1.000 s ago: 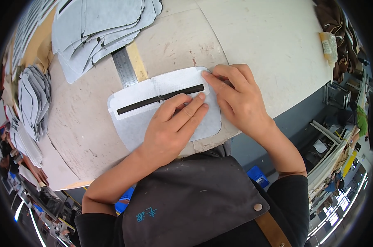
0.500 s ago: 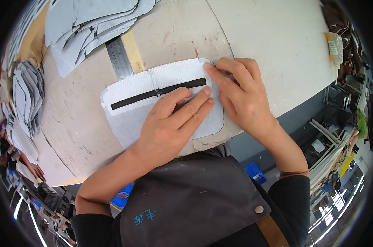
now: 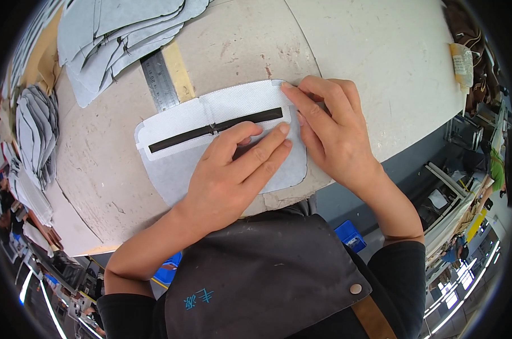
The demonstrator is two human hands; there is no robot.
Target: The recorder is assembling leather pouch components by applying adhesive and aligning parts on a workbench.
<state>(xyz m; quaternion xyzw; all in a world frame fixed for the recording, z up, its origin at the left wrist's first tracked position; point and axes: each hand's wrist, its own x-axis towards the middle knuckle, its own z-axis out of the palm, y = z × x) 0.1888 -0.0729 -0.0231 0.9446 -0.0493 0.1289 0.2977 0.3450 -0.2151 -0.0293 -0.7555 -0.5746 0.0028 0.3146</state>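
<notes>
While both hands [image 3: 233,175] press | zipper panel [image 3: 211,127] lies left-right, right end farther

A left hand [image 3: 233,172] lies flat on a white fabric panel [image 3: 211,116] with a dark zipper [image 3: 216,127] on a bench [image 3: 352,51], while the right hand [image 3: 329,133] presses the panel's right end. A steel ruler [image 3: 159,82] and stacked grey cut pieces [image 3: 115,34] lie just behind.
</notes>
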